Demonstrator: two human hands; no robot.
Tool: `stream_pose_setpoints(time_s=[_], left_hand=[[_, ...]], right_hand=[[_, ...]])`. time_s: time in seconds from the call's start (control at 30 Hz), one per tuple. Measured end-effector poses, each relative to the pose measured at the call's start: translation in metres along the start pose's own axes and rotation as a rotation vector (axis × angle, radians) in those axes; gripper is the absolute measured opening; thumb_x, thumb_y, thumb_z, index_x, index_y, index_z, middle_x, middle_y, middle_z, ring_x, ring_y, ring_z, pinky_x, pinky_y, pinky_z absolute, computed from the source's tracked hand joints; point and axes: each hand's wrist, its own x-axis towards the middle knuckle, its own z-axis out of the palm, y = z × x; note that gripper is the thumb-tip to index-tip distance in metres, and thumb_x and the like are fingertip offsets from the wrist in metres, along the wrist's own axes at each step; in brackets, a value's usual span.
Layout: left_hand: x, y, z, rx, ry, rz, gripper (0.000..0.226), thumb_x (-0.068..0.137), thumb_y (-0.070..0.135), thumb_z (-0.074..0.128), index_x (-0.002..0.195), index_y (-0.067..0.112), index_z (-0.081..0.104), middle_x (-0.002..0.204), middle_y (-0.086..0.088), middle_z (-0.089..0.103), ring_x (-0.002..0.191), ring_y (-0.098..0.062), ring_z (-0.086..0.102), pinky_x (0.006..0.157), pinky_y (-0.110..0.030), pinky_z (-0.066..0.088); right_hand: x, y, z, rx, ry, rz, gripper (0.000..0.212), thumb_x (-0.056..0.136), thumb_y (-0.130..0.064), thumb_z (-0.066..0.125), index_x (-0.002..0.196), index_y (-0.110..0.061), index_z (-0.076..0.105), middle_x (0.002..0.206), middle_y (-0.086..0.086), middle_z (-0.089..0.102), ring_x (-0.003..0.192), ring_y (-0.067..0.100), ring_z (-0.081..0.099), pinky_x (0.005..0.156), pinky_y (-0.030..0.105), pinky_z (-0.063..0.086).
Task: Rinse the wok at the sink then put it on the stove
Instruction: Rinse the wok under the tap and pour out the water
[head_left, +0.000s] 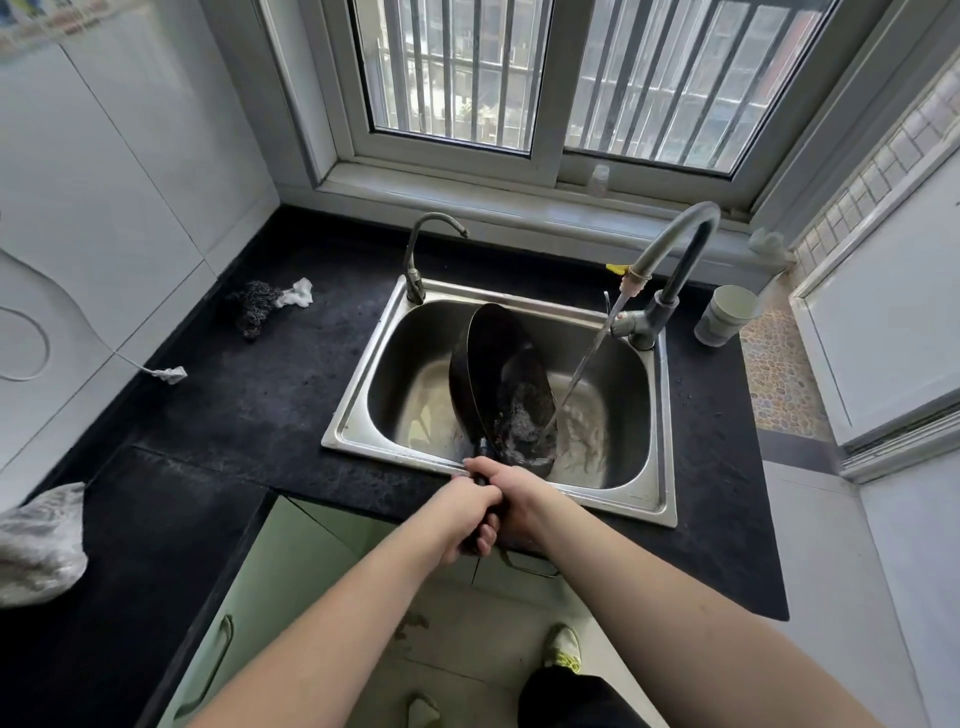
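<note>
Both hands' fingers (485, 535) wrap the tilted wok (511, 384) handle.

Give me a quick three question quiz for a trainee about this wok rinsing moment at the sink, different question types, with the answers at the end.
1. True or false: the wok lies flat on the bottom of the sink.
2. Multiple choice: the water stream comes from A) the small tap at the back left, B) the large tap at the right, C) the cup on the counter.
3. Fill in: both the left hand and the right hand grip the wok's ____.

Key
1. False: it is tilted up on its side.
2. B
3. Handle
</note>
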Motion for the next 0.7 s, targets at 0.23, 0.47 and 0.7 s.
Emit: stream_pose_setpoints(time_s=[0.23,0.47,0.7], left_hand=[[-0.018,0.027,-0.017,0.119,0.050,0.039,0.012,0.092,0.012,0.041,0.080,0.015,0.041,0.054,-0.003,0.037,0.031,-0.008,0.032,0.036,-0.011,0.028],[-0.054,0.065,-0.040,0.437,0.165,0.092,0.014,0.089,0.017,0.043,0.077,0.014,0.047,0.057,-0.004,0.043,0.037,-0.010,0.036,0.037,-0.012,0.028],[-0.075,0.090,-0.055,0.859,0.327,0.140,0.017,0.077,0.018,0.051,0.068,0.004,0.057,0.059,-0.011,0.054,0.044,-0.021,0.045,0.045,-0.020,0.036]], right_hand=[[-0.021,-0.016,0.018,0.042,-0.069,-0.083,0.041,0.092,-0.040,0.051,0.061,-0.015,0.041,0.041,0.004,0.040,0.028,0.018,0.040,0.037,0.012,0.035],[-0.035,-0.035,0.048,0.210,-0.274,-0.234,0.031,0.095,-0.033,0.039,0.075,-0.012,0.048,0.050,0.005,0.053,0.037,0.018,0.050,0.038,0.018,0.037],[-0.049,-0.044,0.073,0.351,-0.366,-0.347,0.029,0.078,-0.024,0.048,0.090,0.000,0.058,0.068,0.017,0.057,0.055,0.026,0.051,0.065,0.034,0.037]])
